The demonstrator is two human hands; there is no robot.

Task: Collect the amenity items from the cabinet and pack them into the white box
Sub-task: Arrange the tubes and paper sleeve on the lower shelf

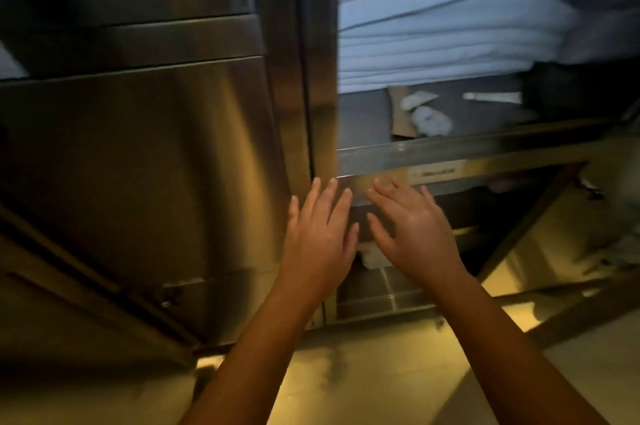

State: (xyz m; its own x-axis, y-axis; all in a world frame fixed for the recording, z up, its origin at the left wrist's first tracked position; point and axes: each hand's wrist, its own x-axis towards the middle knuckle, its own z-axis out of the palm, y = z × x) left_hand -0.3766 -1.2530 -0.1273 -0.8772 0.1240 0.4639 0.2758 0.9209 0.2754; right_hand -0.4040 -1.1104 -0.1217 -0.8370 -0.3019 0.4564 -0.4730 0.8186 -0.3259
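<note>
In front of the shiny steel cabinet (156, 154), both hands, left (317, 237) and right (414, 234), hover flat, fingers spread, empty; folded white towels (450, 19) above a small tube (491, 97).

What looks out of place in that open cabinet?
On the cabinet shelf, under the neat stack of folded white linen, lie a loose piece of brown cardboard with crumpled white wads on it and a stray white tube. Both hands are empty, fingers spread.
</note>
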